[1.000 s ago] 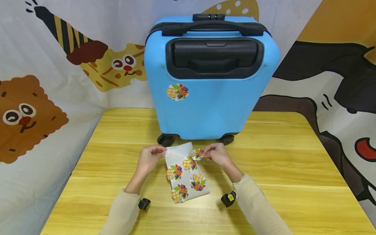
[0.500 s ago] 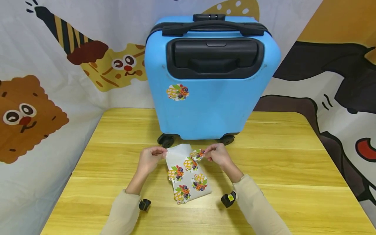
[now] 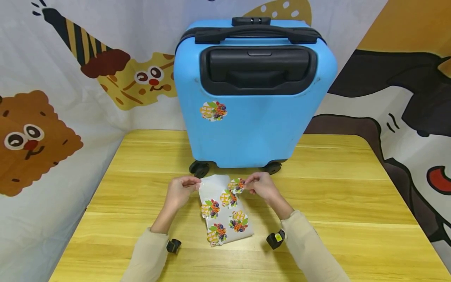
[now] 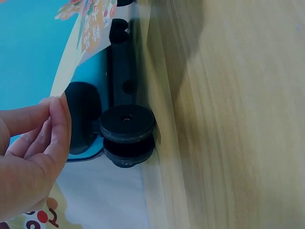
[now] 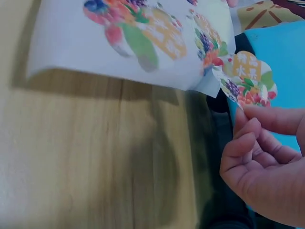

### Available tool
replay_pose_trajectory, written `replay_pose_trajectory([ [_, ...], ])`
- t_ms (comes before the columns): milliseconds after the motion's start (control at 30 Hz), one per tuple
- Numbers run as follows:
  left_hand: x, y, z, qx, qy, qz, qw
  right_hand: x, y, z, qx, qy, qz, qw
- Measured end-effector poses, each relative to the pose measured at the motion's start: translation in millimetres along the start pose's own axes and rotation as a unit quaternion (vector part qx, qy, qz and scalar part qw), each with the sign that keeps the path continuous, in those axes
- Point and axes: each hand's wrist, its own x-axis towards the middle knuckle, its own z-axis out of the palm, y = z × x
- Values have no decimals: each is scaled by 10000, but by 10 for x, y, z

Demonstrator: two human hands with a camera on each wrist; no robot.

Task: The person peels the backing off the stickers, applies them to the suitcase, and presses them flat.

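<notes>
My left hand (image 3: 181,190) pinches the upper left corner of a white sticker sheet (image 3: 213,187) between thumb and fingers. Several fruit-printed stickers lie on the sheet. With thumb and forefinger my right hand (image 3: 261,185) pinches the edge of one fruit sticker (image 5: 248,78). In the right wrist view that sticker stands out past the sheet's edge, its left side overlapping the sheet. The sheet's lower end hangs toward the table (image 3: 338,203), casting a shadow there. Behind both hands stands an upright blue suitcase (image 3: 253,129), with another fruit sticker (image 3: 213,111) on its left side.
Black wheels (image 3: 199,169) of the suitcase stand on the wooden table just behind the hands. A black wrist camera (image 3: 173,246) sits by the left sleeve, another black wrist camera (image 3: 275,239) by the right. A cartoon-printed cloth (image 3: 141,23) hangs behind the table.
The sheet's top edge has dipped slightly, and its lower end has swayed a little. Both hands keep their pinches in nearly the same places.
</notes>
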Motion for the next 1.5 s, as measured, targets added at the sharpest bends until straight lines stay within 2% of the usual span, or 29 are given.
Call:
replay_pose_trajectory([
  [100, 3, 7, 0, 54, -21, 39, 10000, -23, -46, -26, -103, -267, -273, 9992],
  [267, 8, 10, 3, 82, -63, 57, 9999, -159, -271, -53, -407, -690, -542, 9953],
  [400, 11, 4, 3, 77, -80, 21, 9999, -213, -365, -52, -614, -676, -589, 9941],
  [533, 8, 5, 1, 14, -37, -10, 10000, -178, -316, -56, -579, -509, -459, 9960],
  [767, -1, 7, -5, -42, 13, 2, 10000, -24, -57, -81, -110, -388, -114, 9991],
  [1133, 7, 1, -34, -151, 16, -52, 9999, 5, -3, -131, -99, -224, -43, 9997],
  [1500, 20, -3, -33, 51, -40, 208, 9998, 6, 11, -137, -207, -477, -231, 9984],
])
